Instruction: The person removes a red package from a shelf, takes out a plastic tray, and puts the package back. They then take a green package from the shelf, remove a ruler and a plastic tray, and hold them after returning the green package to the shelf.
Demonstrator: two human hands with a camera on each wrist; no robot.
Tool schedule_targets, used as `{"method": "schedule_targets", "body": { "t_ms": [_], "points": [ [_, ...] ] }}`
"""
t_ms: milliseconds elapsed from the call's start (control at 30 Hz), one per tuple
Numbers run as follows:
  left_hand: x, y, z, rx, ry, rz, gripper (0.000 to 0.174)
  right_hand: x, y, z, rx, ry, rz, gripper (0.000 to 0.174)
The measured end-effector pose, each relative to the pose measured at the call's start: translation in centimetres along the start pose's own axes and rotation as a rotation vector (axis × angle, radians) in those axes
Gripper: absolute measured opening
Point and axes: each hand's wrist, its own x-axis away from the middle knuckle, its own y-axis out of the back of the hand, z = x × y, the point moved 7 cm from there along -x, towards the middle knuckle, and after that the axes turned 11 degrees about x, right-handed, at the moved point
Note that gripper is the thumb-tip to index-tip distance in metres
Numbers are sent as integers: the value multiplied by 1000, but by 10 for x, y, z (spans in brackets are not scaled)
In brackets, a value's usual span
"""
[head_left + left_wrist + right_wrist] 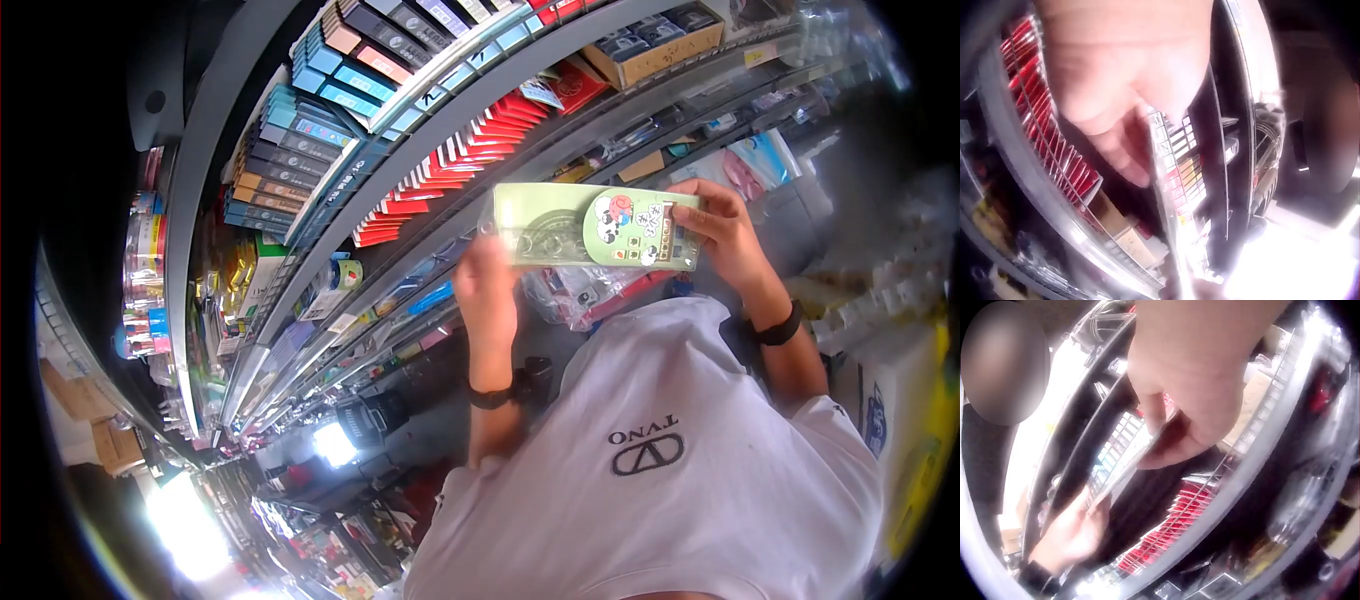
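Note:
A flat, light green package (612,228) with cartoon figures and a clear window showing round shapes is held up level in front of the chest. My left hand (487,305) pinches its left end, fingertips blurred in the head view. At the opposite end, my right hand (722,232) grips it with the thumb on the printed front. The left wrist view shows the package (1161,181) edge-on, between that hand's thumb and fingers. Seen from the right wrist, the package (1125,461) slants down towards the left hand (1072,534), its far end between those fingers.
Rows of red packets (450,165) line a shelf just beyond the package. Above them stand stacked boxes (350,85) in blue, grey and orange. An open carton (655,50) sits at the top right. Plastic-wrapped goods (575,295) lie below the package. A bright light (335,445) shows lower left.

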Motion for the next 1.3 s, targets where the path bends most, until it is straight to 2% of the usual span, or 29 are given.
{"method": "schedule_targets", "body": {
  "t_ms": [100, 133, 233, 300, 333, 433, 500, 533, 633, 667, 767, 967, 1067, 1167, 1300],
  "points": [
    [5, -13, -7, -428, -67, -51, 26, -1, 0, 0, 52, 7, -3, 24],
    [4, -12, -4, -349, -8, -79, 24, -2, 1, 1, 85, 21, -14, 25],
    [3, -19, 0, -227, 37, -46, 25, -4, 4, 1, 169, 55, -30, 25],
    [2, -16, 4, -155, 65, -87, 26, -5, 4, 3, 204, 69, -17, 24],
    [3, -14, 7, -119, 78, -108, 26, -1, 2, 10, 234, 143, -44, 23],
    [7, -28, -2, -19, -78, 6, 28, 18, -7, 36, 360, 393, -108, 23],
    [4, -27, -1, 48, -69, 51, 26, 30, -10, 56, 494, 583, -126, 26],
    [3, -25, 1, 82, -65, 71, 25, 23, -8, 49, 389, 318, -129, 31],
    [-8, -11, 28, 240, 49, 42, 25, -5, -9, 16, 390, 270, 33, 34],
    [-9, -10, 32, 248, 67, 26, 31, -7, -8, 10, 421, 181, 23, 33],
    [-9, -8, 34, 301, 91, 22, 27, -6, -16, 21, 444, 176, 28, 32],
    [-11, 12, 50, 450, 218, -95, 34, -13, -29, 18, 435, 206, 39, 30],
    [-9, 20, 57, 509, 269, -97, 34, -14, -36, 20, 425, 193, 20, 30],
    [-8, 22, 64, 561, 342, -96, 35, -10, -46, 27, 388, 269, -7, 31],
    [-8, 21, 62, 589, 347, -8, 32, -10, -46, 29, 474, 276, 6, 31]
  ]
}}
